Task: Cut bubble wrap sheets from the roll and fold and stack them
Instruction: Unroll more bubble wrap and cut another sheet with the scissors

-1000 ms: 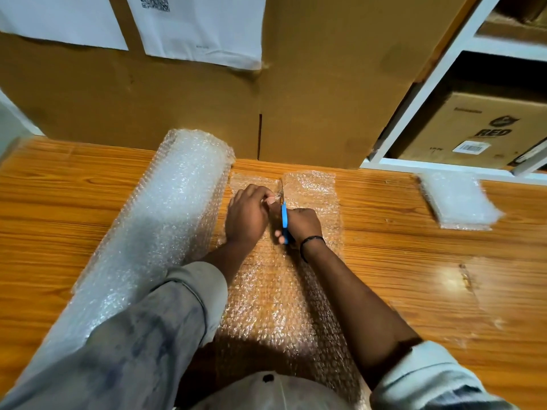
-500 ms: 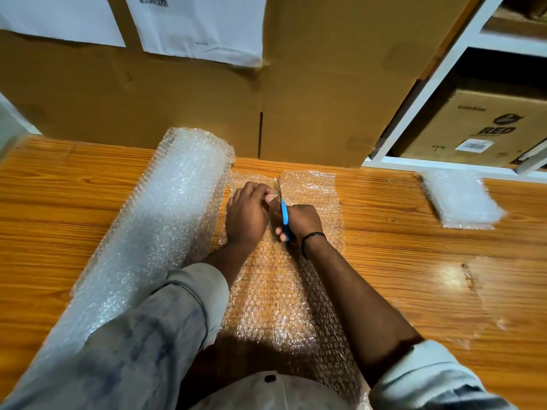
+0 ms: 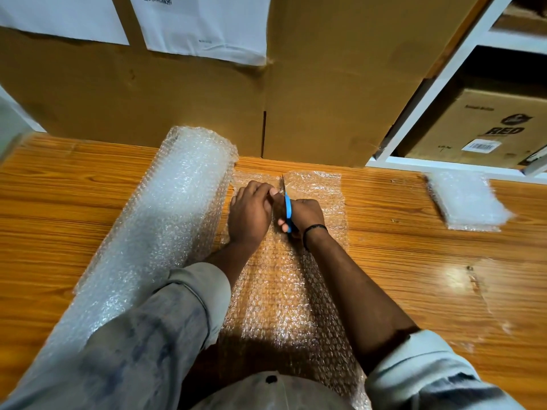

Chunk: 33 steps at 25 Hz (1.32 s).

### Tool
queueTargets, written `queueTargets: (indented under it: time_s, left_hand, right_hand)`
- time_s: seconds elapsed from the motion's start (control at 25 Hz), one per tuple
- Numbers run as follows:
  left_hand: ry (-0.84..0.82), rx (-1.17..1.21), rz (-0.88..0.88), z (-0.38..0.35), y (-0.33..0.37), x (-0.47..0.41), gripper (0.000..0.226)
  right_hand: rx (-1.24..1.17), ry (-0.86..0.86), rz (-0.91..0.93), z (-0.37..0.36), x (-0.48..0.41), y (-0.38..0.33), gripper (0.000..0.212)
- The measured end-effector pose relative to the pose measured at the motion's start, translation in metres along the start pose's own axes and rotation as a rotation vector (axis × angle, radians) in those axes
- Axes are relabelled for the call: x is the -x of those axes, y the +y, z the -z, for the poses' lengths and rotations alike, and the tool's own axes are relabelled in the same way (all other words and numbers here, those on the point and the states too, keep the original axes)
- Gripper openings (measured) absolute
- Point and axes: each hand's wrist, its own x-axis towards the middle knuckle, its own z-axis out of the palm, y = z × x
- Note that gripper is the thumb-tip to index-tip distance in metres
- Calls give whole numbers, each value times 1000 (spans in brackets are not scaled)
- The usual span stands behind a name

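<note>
A thick bubble wrap roll (image 3: pixel 165 220) lies lengthwise on the left of the wooden table (image 3: pixel 414 261). Its unrolled sheet (image 3: pixel 290 291) is spread flat to the right of it, under both forearms. My right hand (image 3: pixel 305 216) grips blue-handled scissors (image 3: pixel 287 210), whose blades point away from me near the sheet's far edge. My left hand (image 3: pixel 250 213) rests on the sheet just left of the blades, its fingertips pinching the wrap beside them. A stack of folded bubble wrap sheets (image 3: pixel 467 201) lies at the far right.
Large cardboard boxes (image 3: pixel 325 99) with white papers (image 3: pixel 204 25) taped on stand along the table's far edge. A white shelf frame (image 3: pixel 438 84) at the right holds a printed carton (image 3: pixel 485 128).
The scissors and both hands have crept a little further away from me along the sheet, towards its far edge. The roll and the folded stack have not moved.
</note>
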Motion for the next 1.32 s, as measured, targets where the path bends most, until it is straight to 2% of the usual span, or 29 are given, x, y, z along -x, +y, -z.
queueTargets:
  time_s: [0.28, 0.48, 0.84, 1.0, 1.12, 1.2, 1.32]
  left_hand:
    - [-5, -3, 20, -1, 0, -1, 31]
    - [-9, 0, 8, -2, -2, -1, 29]
    - [-5, -13, -3, -2, 0, 0, 26]
    - [-11, -11, 7, -1, 0, -1, 26]
    - [-15, -2, -18, -3, -2, 1, 16]
    - [-37, 14, -21, -3, -3, -1, 17]
    - [-97, -11, -111, 12, 1, 4, 25]
  right_hand:
    - [4, 35, -11, -2, -12, -8, 51]
    - [79, 35, -9, 0, -19, -10, 58]
    - [124, 20, 1, 5, -25, -15, 50]
    - [160, 14, 78, 18, -6, -16, 33]
    - [240, 24, 147, 34, 17, -3, 23]
    - [340, 91, 228, 47, 36, 13, 13]
    - [459, 185, 364, 66, 65, 46, 14]
